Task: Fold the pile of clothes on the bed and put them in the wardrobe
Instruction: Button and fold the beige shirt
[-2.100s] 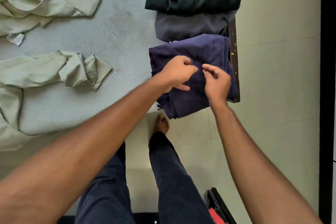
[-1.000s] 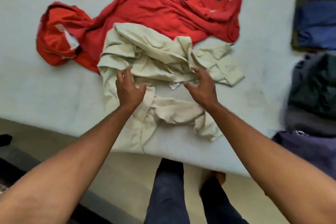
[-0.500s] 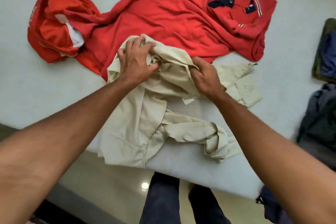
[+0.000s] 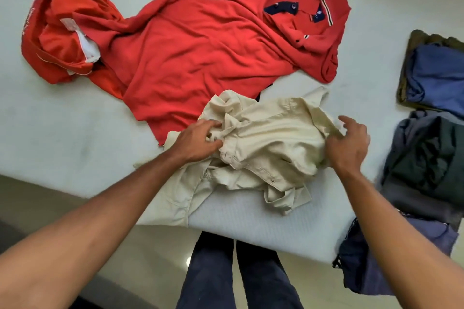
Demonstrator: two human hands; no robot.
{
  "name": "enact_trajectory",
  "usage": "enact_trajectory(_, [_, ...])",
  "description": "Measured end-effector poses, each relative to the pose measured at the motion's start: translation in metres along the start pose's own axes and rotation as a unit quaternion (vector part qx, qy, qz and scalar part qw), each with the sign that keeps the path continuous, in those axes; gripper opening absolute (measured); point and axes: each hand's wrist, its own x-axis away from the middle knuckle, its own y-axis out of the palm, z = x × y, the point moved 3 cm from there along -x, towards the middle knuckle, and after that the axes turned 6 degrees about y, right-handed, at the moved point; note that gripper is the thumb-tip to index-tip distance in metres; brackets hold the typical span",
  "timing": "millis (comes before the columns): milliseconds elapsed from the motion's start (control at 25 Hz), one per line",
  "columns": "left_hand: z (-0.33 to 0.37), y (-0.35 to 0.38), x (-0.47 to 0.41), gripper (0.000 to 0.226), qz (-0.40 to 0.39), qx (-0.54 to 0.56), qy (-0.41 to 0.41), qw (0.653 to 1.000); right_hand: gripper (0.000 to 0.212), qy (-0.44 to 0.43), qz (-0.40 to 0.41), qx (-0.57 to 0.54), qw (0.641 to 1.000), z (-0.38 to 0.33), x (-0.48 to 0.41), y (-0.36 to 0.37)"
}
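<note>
While the left hand [image 4: 195,140] clamps curled fingers on a bunched fold of the cream shirt [image 4: 271,138], crumpled at the bed's [image 4: 62,128] near edge, the right hand [image 4: 347,144] meets the shirt's right side, fingers loosely curled and apart, its hold impossible to tell.

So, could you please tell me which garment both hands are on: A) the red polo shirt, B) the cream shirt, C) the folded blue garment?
B: the left hand grips a bunch of the cream shirt, and the right hand touches its opposite edge.
</note>
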Motion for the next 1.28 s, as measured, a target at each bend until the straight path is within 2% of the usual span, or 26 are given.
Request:
enact_trajectory(80, [0.007,0.003,0.005,0.062,0.006,0.056,0.0,0.998,0.042,-0.176,0.027,-0.055,0.983,-0.033,0.029,0.01])
enact_trajectory(120, [0.012,0.001,0.005,0.061,0.013,0.087,0.005,0.996,0.038,-0.247,-0.009,-0.105,0.963,-0.054,0.049,0.018])
enact_trajectory(160, [0.016,-0.002,0.007,0.061,0.019,0.118,0.009,0.993,0.039,-0.291,-0.078,-0.14,0.943,-0.075,0.073,0.027])
enact_trajectory(200, [0.021,-0.007,0.008,0.06,0.028,0.149,0.009,0.988,0.047,-0.311,-0.156,-0.148,0.926,-0.094,0.094,0.038])
enact_trajectory(280, [0.028,-0.017,0.015,0.066,0.067,0.208,0.009,0.976,0.071,-0.313,-0.255,-0.085,0.911,-0.118,0.124,0.062])
enact_trajectory(320, [0.03,-0.022,0.019,0.069,0.095,0.228,0.013,0.969,0.071,-0.306,-0.256,-0.062,0.915,-0.123,0.13,0.072])
enact_trajectory(360, [0.03,-0.025,0.021,0.071,0.118,0.24,0.017,0.964,0.06,-0.288,-0.237,-0.066,0.926,-0.126,0.132,0.077])
enact_trajectory(440, [0.028,-0.028,0.031,0.074,0.139,0.219,0.019,0.966,0.023,-0.2,-0.211,-0.159,0.944,-0.127,0.125,0.076])
enact_trajectory(520, [0.02,-0.023,0.043,0.07,0.121,0.127,0.026,0.984,0.027,-0.104,-0.244,-0.276,0.924,-0.126,0.111,0.068])
enact_trajectory(560, [0.014,-0.018,0.049,0.056,0.097,0.048,0.033,0.994,0.03,-0.087,-0.255,-0.32,0.908,-0.125,0.104,0.062])
enact_trajectory(640, [0.002,-0.013,0.058,0.01,0.082,-0.095,0.029,0.992,0.022,-0.084,-0.245,-0.372,0.891,-0.124,0.088,0.041])
enact_trajectory(720, [-0.005,-0.015,0.062,0.019,0.125,-0.119,0.019,0.985,0.016,-0.082,-0.225,-0.387,0.891,-0.115,0.071,0.025])
enact_trajectory(800, [0.005,-0.032,0.063,0.025,0.222,-0.119,0.06,0.966,0.02,-0.114,-0.231,-0.351,0.9,-0.11,0.062,0.02])
enact_trajectory(880, [0.029,-0.05,0.064,0.025,0.278,-0.117,0.122,0.946,0.037,-0.239,-0.24,-0.239,0.91,-0.119,0.067,0.021])
enact_trajectory(960, [0.062,-0.058,0.065,0.027,0.292,-0.102,0.191,0.931,0.062,-0.362,-0.235,-0.148,0.89,-0.134,0.086,0.029])
enact_trajectory(1000, [0.076,-0.059,0.066,0.029,0.294,-0.093,0.221,0.925,0.062,-0.372,-0.222,-0.135,0.891,-0.141,0.098,0.031])
enact_trajectory(1080, [0.091,-0.063,0.068,0.032,0.3,-0.103,0.242,0.917,0.053,-0.315,-0.159,-0.167,0.921,-0.145,0.105,0.027])
enact_trajectory(1160, [0.086,-0.068,0.067,0.027,0.287,-0.184,0.199,0.919,0.057,-0.235,-0.089,-0.231,0.94,-0.14,0.093,0.009])
enact_trajectory(1280, [0.064,-0.08,0.072,0.022,0.266,-0.224,0.049,0.936,0.054,-0.257,-0.044,-0.204,0.944,-0.134,0.064,-0.022])
